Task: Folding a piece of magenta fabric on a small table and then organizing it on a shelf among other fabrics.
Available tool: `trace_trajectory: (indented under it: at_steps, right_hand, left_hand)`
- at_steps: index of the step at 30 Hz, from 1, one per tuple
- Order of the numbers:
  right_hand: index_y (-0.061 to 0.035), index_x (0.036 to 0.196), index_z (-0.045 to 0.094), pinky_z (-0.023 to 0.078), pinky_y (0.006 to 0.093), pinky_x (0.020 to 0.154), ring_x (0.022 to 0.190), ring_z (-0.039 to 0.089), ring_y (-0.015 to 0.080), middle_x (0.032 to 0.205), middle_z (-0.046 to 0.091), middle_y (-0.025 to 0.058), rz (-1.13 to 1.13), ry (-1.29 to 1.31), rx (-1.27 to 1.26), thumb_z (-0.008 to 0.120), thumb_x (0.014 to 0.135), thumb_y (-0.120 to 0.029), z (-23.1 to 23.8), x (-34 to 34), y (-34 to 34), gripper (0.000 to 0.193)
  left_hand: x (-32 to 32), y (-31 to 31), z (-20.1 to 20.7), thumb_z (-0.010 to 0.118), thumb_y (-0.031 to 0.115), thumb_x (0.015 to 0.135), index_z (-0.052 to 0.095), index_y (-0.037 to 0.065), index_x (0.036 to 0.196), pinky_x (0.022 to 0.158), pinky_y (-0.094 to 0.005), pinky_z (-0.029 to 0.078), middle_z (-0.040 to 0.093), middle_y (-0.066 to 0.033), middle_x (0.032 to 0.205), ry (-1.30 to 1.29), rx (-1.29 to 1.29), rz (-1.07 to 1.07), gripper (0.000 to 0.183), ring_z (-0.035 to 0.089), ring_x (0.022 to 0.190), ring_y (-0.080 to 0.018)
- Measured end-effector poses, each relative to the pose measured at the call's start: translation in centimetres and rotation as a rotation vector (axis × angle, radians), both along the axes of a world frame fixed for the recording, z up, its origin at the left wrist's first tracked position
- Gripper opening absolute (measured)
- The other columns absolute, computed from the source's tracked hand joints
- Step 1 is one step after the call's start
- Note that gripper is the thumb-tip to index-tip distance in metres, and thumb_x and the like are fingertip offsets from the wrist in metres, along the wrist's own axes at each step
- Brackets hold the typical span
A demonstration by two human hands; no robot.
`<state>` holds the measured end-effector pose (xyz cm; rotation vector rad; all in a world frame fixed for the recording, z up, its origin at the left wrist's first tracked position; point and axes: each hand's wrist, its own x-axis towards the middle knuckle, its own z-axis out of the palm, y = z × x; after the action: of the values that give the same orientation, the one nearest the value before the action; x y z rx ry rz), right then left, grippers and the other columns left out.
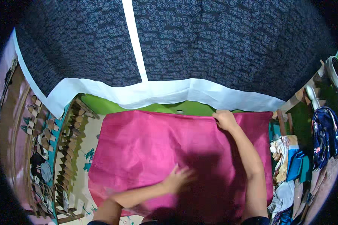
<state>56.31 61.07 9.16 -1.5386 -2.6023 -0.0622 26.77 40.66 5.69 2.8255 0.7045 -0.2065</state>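
A large bright pink cloth (150,142) hangs or lies spread out in front of me, its surface smooth with a few soft creases. At its far edge, right of the middle, my right hand (225,120) is closed on the hem. My left hand (179,179) is over the lower middle of the cloth, fingers apart and blurred by motion. Whether its palm touches the cloth I cannot tell. My shadow darkens the cloth right of that hand.
Above hangs a dark patterned curtain (214,45) with a white border (157,93). Behind the cloth shows a green surface (105,103). A brown wooden rack (67,150) with a row of pegs or slats stands left. Piled clothes (285,157) and a dark blue printed cloth (325,131) are right.
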Motion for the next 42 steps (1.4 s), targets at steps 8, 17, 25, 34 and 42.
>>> trace_trajectory:
  at_steps: [8,17,25,34,42]
  right_hand:
    - [-0.0084,0.072,0.053,0.041,0.0388,0.065,0.079,0.055,0.0274,0.074,0.053,0.0079,0.033,0.089,0.350,0.061,0.063,-0.004,9.4,-1.0,-5.0,0.012]
    - [-0.0133,0.070,0.051,0.037,0.0322,0.053,0.064,0.049,0.0198,0.067,0.044,0.0030,0.122,-0.019,0.689,0.056,0.067,-0.015,17.3,-1.4,-14.3,0.006]
    - [-0.0156,0.073,0.054,0.040,0.0316,0.049,0.063,0.051,0.0181,0.068,0.044,0.0022,0.213,-0.008,0.385,0.058,0.065,-0.014,13.0,-0.5,-28.3,0.009]
    - [-0.0114,0.088,0.052,0.049,0.0382,0.053,0.077,0.055,0.0262,0.081,0.051,0.0081,0.177,0.012,-0.014,0.056,0.070,-0.010,2.6,-0.9,-35.1,0.019]
    - [-0.0097,0.082,0.050,0.047,0.0396,0.052,0.076,0.054,0.0271,0.081,0.050,0.0088,0.259,0.131,-0.034,0.055,0.070,-0.010,2.2,-0.2,-38.7,0.013]
  left_hand:
    - [-0.3,-4.4,-8.3,0.041,0.062,0.084,0.015,0.032,0.145,0.106,-0.0628,0.016,0.011,0.0036,0.153,0.074,-0.005,0.104,0.073,0.010,0.140,-0.0176]
    - [2.9,4.3,-7.0,0.048,0.038,0.089,0.029,0.024,0.142,0.110,-0.0570,0.009,0.016,-0.0013,0.152,0.189,0.130,0.594,0.058,0.014,0.139,-0.0239]
    - [-0.5,-7.2,-5.3,0.054,0.032,0.078,0.058,0.008,0.114,0.095,-0.0480,0.040,0.055,-0.0217,0.118,-0.183,-0.114,0.506,0.043,0.052,0.109,-0.0382]
    - [0.9,-16.4,1.3,0.046,0.017,0.080,0.049,0.017,0.126,0.069,-0.0258,0.042,0.055,-0.0014,0.108,-0.460,0.596,-0.131,0.046,0.052,0.092,-0.0153]
    - [0.2,-18.7,3.4,0.049,0.020,0.080,0.042,0.011,0.133,0.088,-0.0341,0.048,0.053,-0.0102,0.124,-0.335,0.559,0.197,0.055,0.057,0.101,-0.0253]
